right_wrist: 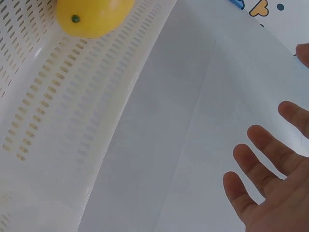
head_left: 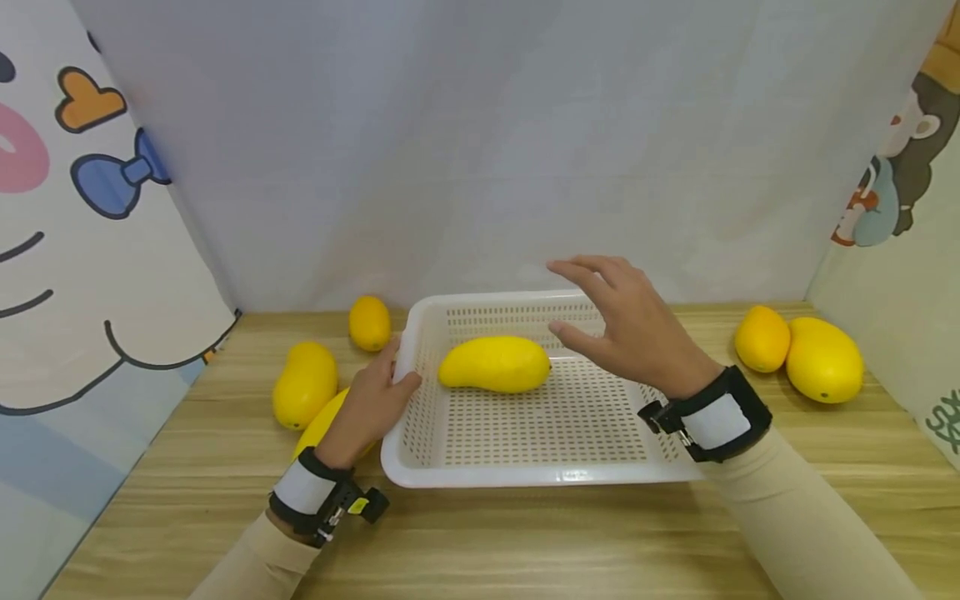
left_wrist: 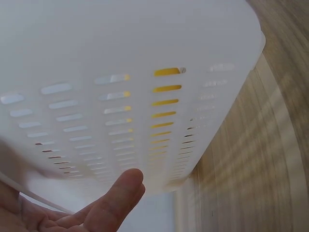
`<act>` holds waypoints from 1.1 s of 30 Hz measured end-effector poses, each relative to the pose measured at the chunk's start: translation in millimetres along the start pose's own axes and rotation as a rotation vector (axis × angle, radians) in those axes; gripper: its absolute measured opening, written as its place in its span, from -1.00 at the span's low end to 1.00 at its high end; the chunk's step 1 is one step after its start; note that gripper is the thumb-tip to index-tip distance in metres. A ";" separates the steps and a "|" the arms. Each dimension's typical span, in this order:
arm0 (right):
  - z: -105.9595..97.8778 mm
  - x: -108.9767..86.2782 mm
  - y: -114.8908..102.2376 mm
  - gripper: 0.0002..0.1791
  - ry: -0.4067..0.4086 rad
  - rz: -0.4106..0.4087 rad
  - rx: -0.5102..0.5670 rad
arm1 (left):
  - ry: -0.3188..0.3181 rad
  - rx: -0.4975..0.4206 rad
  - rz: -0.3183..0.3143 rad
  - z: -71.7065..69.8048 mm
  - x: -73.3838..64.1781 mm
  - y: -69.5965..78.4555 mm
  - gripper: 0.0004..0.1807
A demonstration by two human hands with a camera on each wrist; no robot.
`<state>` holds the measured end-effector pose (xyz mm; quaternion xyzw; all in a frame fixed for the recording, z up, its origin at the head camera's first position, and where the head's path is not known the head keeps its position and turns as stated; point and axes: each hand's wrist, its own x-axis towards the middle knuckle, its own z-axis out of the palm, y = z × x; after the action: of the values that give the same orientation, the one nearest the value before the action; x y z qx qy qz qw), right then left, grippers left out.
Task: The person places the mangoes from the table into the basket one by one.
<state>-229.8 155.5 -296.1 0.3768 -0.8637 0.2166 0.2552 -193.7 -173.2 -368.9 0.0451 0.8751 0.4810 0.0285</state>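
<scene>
A white slotted plastic basket is on the wood-grain table with one yellow mango lying inside, towards its left and back. My left hand grips the basket's left rim, thumb over the edge and fingers along the outside wall. The left wrist view shows those fingers against the slotted white wall. Above the basket's back right part, my right hand is held with fingers spread and nothing in it. From the right wrist, the mango's green-tipped end shows in the basket.
Left of the basket lie a mango, a partly covered yellow fruit behind my left hand, and a small oval yellow fruit. At right, a small yellow fruit touches a larger one. A pale cloth wall stands behind.
</scene>
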 end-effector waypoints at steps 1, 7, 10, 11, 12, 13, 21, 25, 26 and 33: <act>-0.5 -1.4 0.3 -0.27 0.001 0.007 0.004 | 0.003 0.002 0.001 -0.1 0.0 -0.4 -0.32; -3.8 -9.7 1.8 -0.28 0.020 0.028 0.014 | -0.002 -0.010 0.007 0.4 0.2 0.4 -0.33; -4.6 -12.6 2.3 -0.28 0.031 0.029 0.019 | -0.005 -0.018 0.010 0.3 0.1 1.2 -0.33; -4.7 -13.2 2.6 -0.29 0.035 0.029 0.021 | -0.005 -0.019 0.010 0.2 -0.1 1.5 -0.33; -4.9 -13.7 2.9 -0.29 0.039 0.028 0.023 | -0.004 -0.020 0.010 0.1 -0.2 1.6 -0.34; -5.0 -14.3 3.0 -0.29 0.043 0.026 0.027 | -0.004 -0.019 0.009 0.2 -0.4 1.6 -0.34; -6.5 -20.4 3.6 -0.31 0.074 0.013 0.047 | 0.000 -0.025 0.004 0.3 -0.9 1.1 -0.35; -6.7 -23.7 3.1 -0.31 0.072 0.024 0.050 | 0.001 -0.027 0.002 0.1 -1.3 0.8 -0.35; -6.8 -24.2 2.9 -0.31 0.072 0.026 0.050 | 0.002 -0.027 0.003 0.1 -1.4 0.7 -0.35; -8.4 -26.8 1.0 -0.33 0.076 0.037 0.050 | -0.001 -0.028 -0.006 -0.3 -1.5 1.1 -0.34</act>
<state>-212.5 175.4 -305.9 0.3586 -0.8545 0.2570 0.2741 -192.2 -173.0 -367.8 0.0424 0.8684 0.4931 0.0309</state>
